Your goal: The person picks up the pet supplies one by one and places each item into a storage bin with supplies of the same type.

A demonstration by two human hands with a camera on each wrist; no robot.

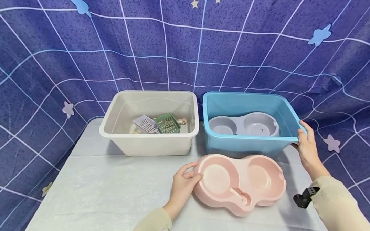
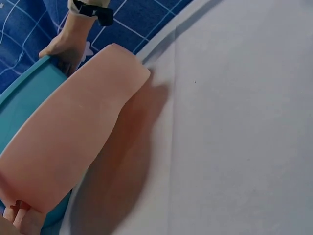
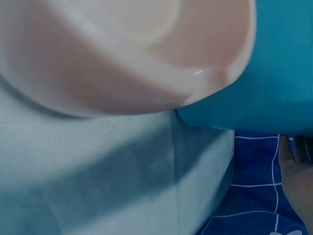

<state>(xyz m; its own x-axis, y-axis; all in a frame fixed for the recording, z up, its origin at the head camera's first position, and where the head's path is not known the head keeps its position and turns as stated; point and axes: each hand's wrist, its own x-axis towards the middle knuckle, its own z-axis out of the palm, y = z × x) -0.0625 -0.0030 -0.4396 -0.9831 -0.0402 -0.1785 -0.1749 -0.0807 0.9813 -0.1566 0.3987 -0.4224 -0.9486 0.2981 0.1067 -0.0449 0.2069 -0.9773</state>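
In the head view my left hand point(image 1: 183, 185) grips the left end of a pink double pet bowl point(image 1: 244, 166), thumb on the rim and fingers against the outer wall. The bowl has two round hollows and a small front cup with a pale strip across it. Its shadow falls on the cloth beneath, and it appears raised, as the left wrist view shows its side wall point(image 2: 73, 132). With my right hand point(image 1: 308, 152) I hold the right rim of a blue bin point(image 1: 242, 145). Inside that bin lies a grey double pet bowl point(image 1: 239, 124).
Left of the blue bin stands an off-white bin point(image 1: 152, 145), containing a grey slotted litter scoop point(image 1: 145, 123), a green one point(image 1: 168, 124) and partly hidden items. A pale cloth point(image 1: 113, 188) covers the table. A purple starry curtain point(image 1: 182, 43) hangs behind and at both sides.
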